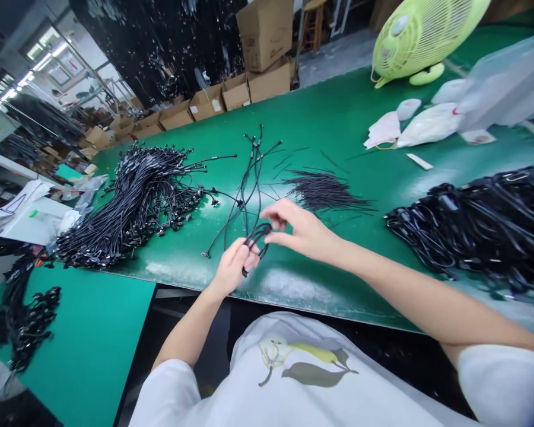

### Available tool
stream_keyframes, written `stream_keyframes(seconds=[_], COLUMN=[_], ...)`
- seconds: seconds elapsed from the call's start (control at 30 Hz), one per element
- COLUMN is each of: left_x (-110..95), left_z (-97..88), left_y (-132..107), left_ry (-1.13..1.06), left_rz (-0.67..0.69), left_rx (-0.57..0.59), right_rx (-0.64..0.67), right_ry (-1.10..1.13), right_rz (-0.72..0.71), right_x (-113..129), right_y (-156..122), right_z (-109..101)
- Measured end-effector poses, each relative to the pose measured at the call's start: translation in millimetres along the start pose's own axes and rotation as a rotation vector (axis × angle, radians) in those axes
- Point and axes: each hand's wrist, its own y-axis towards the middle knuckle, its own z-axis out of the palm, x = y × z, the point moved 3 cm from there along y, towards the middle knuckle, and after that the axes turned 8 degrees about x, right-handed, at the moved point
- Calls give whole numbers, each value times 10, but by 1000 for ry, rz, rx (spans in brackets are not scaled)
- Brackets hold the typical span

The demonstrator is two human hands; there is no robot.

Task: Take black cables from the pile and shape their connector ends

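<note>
Left hand (232,267) grips one looped, black cable (257,233); right hand (301,232) at its three o'clock, fingers bent, grip unclear; one lime fan (420,41) at one o'clock

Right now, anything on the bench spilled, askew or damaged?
Minor only: a few thin black strips lie strayed beyond their main pile, and one cable juts from the left-hand heap, out of line with the bundle. No damage visible on the looped cable in the left hand, though fine detail is blurred.
</note>
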Motion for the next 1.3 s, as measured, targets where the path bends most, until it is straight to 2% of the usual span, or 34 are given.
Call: stream_keyframes(seconds=[0.03,0.1,0.2,0.27,0.37,0.43,0.5,0.57,0.7,0.77,0.87,0.93,1.03,1.1,1.2,1.3], left_x=[7,51,196,275,243,170,129,159,381,446,406,337,270,277,343,447], left_z=[6,49,169,243,239,181,142,156,301,328,278,219,148,140,178,212], left_y=[21,79,144,157,152,149,149,144,97,58,19,9,-1,-14,-47,-66], left_ry=[-122,-279,-321,-334,-500,-632,-707,-737,-748,-724,-562,-361,-59,127,335,274], left_rz=[10,12,-44,-75,-29,-27,-61,-92,-215,-219,-135,-67,-3,-34,-104,-158], left_rx=[-46,-126,-210,-219,-262,-307,-328,-330,-291,-297,-250,-178,-118,-86,17,154], right_rx=[-68,-122,-269,-398,-315,-241,-252,-348,-595,-568,-340,-256,-306,-348,-387,-329], right_ry=[94,333,664,800,981,1068,1131,1158,1088,1085,1179,1206,1098,1008,1013,1087], right_rz=[16,95,241,295,339,317,273,256,303,321,340,333,220,176,320,462], right_x=[-75,-200,-297,-322,-323,-292,-243,-203,-203,-221,-201,-135,21,97,67,-10], right_y=[14,27,4,-24,-38,-49,-67,-90,-125,-109,-65,-55,-63,-76,-101,-108], right_z=[41,213,465,529,566,590,642,723,820,790,678,584,484,488,552,582])
